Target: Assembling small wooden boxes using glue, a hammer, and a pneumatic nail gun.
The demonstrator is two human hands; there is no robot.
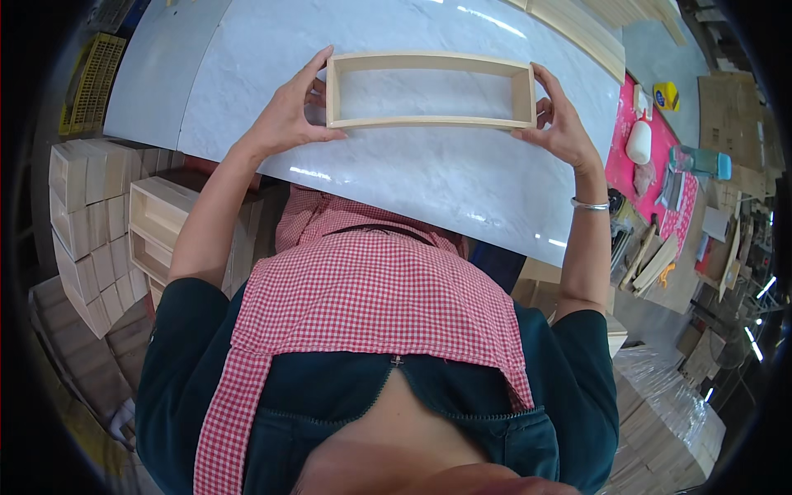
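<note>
Between my two hands is a long, narrow frame of pale wood (429,123), with the marbled tabletop showing through its middle. My left hand (290,107) grips its left end, the thumb at the near corner and a finger at the far corner. At the other end my right hand (561,124) holds it in the same way, thumb near and fingers along the outer side. Whether the frame rests on the white marbled table (396,173) or is lifted a little above it, I cannot tell.
Stacked wooden boxes (157,214) stand at my left, and a yellow crate (92,82) lies beyond them. To the right, a pink surface (620,124) bears a white squeeze bottle (638,142); a yellow container (666,96) and a teal-lidded jar (701,162) are nearby. Wooden strips (577,33) lie at the far right edge.
</note>
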